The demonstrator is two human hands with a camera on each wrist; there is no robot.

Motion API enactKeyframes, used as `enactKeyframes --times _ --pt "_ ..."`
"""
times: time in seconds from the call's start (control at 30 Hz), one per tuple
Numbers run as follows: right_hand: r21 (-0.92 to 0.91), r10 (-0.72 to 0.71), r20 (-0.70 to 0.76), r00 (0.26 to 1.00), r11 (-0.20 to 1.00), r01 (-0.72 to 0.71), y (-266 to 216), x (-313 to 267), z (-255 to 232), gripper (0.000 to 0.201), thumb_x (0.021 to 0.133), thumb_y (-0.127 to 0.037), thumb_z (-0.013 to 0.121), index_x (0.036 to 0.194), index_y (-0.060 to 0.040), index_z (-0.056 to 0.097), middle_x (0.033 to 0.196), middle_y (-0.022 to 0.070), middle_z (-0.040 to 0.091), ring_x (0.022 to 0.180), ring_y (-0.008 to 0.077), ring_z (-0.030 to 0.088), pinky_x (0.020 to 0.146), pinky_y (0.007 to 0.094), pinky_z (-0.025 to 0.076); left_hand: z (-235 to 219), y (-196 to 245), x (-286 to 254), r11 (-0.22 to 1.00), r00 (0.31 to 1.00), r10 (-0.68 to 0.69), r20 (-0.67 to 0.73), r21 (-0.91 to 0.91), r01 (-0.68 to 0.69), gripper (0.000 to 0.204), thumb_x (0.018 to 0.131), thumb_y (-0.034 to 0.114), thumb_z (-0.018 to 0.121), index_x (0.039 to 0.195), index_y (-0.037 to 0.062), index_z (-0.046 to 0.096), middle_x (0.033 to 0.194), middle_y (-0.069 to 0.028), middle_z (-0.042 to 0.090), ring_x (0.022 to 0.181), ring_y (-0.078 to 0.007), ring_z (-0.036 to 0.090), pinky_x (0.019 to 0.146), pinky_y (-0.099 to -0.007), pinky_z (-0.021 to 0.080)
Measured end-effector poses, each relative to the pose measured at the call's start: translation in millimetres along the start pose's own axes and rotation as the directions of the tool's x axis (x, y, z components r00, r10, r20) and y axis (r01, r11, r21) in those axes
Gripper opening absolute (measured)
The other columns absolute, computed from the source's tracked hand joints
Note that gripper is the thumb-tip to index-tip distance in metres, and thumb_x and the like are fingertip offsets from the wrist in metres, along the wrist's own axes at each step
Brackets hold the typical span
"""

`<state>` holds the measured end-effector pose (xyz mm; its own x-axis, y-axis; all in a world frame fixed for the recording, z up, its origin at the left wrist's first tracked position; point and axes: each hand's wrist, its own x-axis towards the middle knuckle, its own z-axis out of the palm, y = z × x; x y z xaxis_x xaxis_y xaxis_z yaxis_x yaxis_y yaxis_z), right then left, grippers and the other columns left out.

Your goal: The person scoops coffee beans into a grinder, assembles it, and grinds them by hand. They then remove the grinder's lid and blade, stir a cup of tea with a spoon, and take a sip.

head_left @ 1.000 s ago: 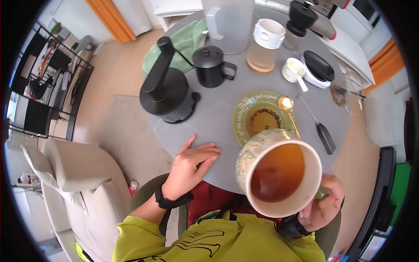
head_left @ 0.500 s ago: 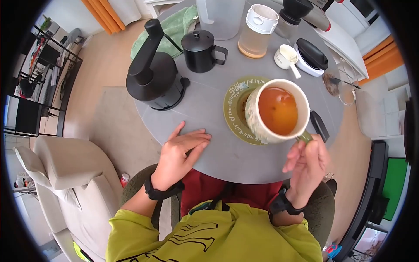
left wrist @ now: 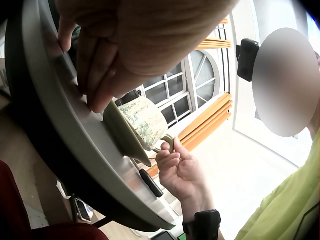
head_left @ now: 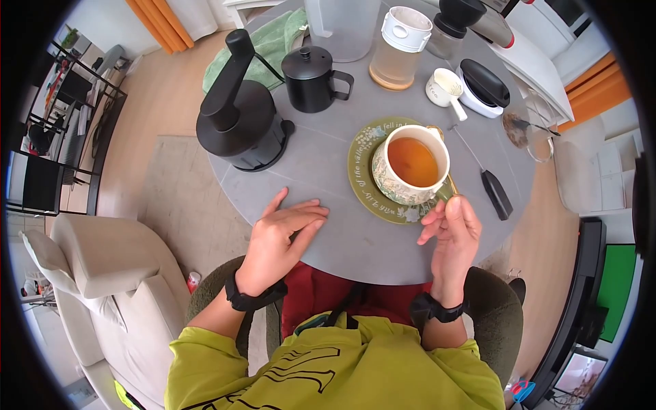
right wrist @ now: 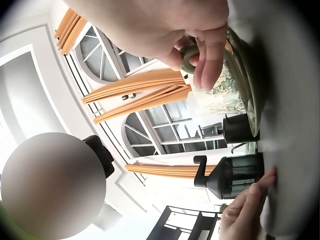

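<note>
A floral teacup (head_left: 393, 179) of amber tea (head_left: 413, 162) sits on a green lettered saucer (head_left: 365, 184). My right hand (head_left: 451, 232) pinches the cup's green handle (right wrist: 189, 59) between thumb and fingers. A gold spoon (head_left: 452, 183) lies on the saucer beside the cup, its end close to my fingertips and its bowl mostly hidden behind the cup. On the grey table, to the left, my left hand (head_left: 283, 236) rests with relaxed fingers and holds nothing. The cup also shows in the left wrist view, standing upright on the saucer.
Left of the saucer stand a black grinder (head_left: 239, 130) with a crank and a black lidded pot (head_left: 311, 85). Behind are a clear pitcher (head_left: 345, 27), a white-topped bottle (head_left: 402, 51) and a small white cup (head_left: 444, 89). A black-handled tool (head_left: 496, 195) lies right of the saucer.
My right hand has carried the teacup away from my body and set it down on the saucer. The left hand has kept its place on the table.
</note>
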<state>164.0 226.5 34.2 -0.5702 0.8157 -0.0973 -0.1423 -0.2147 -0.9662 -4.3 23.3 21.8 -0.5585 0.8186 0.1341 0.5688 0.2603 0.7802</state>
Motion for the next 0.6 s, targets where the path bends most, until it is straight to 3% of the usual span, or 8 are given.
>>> enactKeyframes --times 0.6 --pt "0.02 0.069 0.035 0.997 0.997 -0.069 6.2 3.3 -1.2 0.03 0.1 -0.028 0.058 0.09 0.0 0.062 0.072 0.0092 0.064 0.053 0.0143 0.061 0.049 0.0277 0.053 1.8 0.8 0.3 1.0 1.0 0.015 -0.027 0.02 -0.015 0.009 0.09 0.007 0.065 0.093 0.004 0.073 0.1 -0.0072 0.074 0.108 -0.0234 0.068 0.113 -0.05 0.033"
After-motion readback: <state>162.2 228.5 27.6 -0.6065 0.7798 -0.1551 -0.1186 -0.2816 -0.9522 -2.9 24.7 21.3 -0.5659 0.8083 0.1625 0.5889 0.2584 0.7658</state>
